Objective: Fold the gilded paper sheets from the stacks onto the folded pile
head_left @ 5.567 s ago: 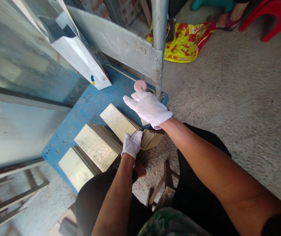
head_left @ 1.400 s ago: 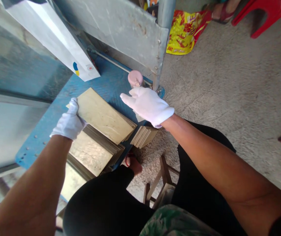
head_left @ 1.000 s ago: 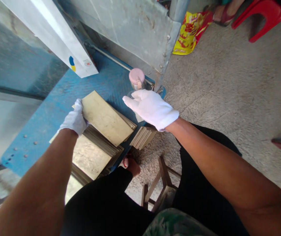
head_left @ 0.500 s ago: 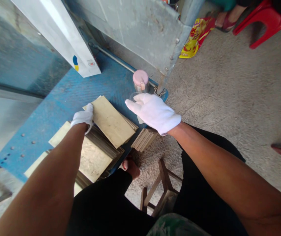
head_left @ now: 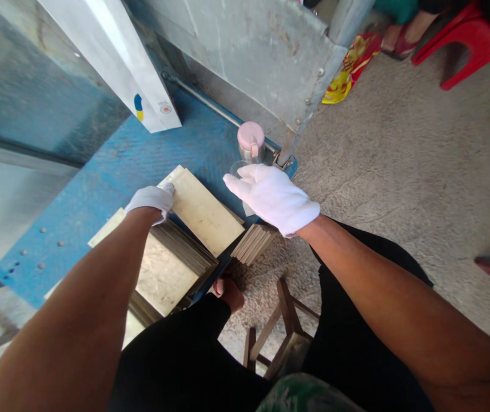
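Observation:
My left hand (head_left: 149, 199), in a white glove, is at the far left end of a pale rectangular plate (head_left: 212, 214) lying on similar plates. Its fingers close over that plate's edge; some fingertips are hidden. My right hand (head_left: 270, 197), also gloved, hovers near the table's right edge with fingers stretched out and apart. Just below it, the edges of a small stack of plates (head_left: 253, 243) show; whether the hand touches them I cannot tell. Beside its fingertips, a clear rim (head_left: 239, 166), perhaps of a cup, is partly covered.
More stacked plates (head_left: 165, 277) lie on the blue table (head_left: 107, 166) nearer my body. A pink-lidded container (head_left: 251, 137) and a white box (head_left: 159, 111) stand farther back. Below is a wooden stool (head_left: 290, 337). A red stool (head_left: 471, 40) and another person's foot (head_left: 403, 37) are at the upper right.
The top plate has slid slightly right and now covers more of the plates beneath it. My left hand has moved along with it. My right hand has barely changed.

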Demonstrator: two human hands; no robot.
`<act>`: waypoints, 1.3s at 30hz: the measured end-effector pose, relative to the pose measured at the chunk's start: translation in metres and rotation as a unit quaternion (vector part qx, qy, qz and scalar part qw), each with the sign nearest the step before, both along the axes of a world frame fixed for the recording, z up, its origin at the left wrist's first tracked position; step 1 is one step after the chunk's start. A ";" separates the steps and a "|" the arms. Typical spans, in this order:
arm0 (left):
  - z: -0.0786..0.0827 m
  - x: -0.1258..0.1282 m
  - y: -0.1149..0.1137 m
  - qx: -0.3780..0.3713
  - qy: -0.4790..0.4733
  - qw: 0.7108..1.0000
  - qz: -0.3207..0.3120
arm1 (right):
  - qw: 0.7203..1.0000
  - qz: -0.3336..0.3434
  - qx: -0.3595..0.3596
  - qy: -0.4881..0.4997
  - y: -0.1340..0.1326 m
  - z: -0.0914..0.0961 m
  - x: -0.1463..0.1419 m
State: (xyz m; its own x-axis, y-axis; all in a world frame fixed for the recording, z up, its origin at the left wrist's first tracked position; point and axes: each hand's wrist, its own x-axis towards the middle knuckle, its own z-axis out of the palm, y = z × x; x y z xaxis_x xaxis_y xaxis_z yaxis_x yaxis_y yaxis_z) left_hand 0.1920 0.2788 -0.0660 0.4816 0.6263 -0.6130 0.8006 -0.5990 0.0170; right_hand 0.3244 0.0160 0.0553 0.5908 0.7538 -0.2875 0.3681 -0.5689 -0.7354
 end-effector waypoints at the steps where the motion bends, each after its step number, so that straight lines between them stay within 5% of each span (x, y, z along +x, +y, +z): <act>1: 0.009 0.002 -0.001 0.010 0.022 1.000 0.002 | 1.000 0.003 -0.001 -0.002 0.000 -0.001 0.000; 6: 0.046 0.010 -0.001 0.078 0.073 0.993 -0.056 | 0.998 0.047 0.025 -0.030 -0.001 -0.013 0.000; 11: 0.045 0.003 -0.012 0.057 -0.035 0.993 -0.098 | 0.996 0.088 -0.001 -0.032 -0.005 -0.019 -0.003; 16: 0.027 -0.016 -0.084 0.146 -0.150 0.963 -0.171 | 0.996 0.068 -0.049 -0.021 -0.002 -0.014 -0.008; 22: 0.007 -0.036 -0.155 0.056 -0.103 0.962 -0.247 | 0.998 0.041 -0.034 -0.013 0.002 -0.018 -0.011; 39: 0.000 -0.025 -0.153 0.087 -0.154 0.954 -0.242 | 0.998 0.039 -0.044 -0.010 0.003 -0.008 -0.008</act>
State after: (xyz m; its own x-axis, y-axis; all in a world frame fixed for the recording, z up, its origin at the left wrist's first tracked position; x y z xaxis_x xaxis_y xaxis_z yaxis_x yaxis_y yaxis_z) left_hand 0.1667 0.1258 -0.0661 0.8803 0.3651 -0.3029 0.4034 -0.9121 0.0728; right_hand 0.3166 0.0185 0.0470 0.5383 0.7697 -0.3432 0.4276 -0.6004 -0.6758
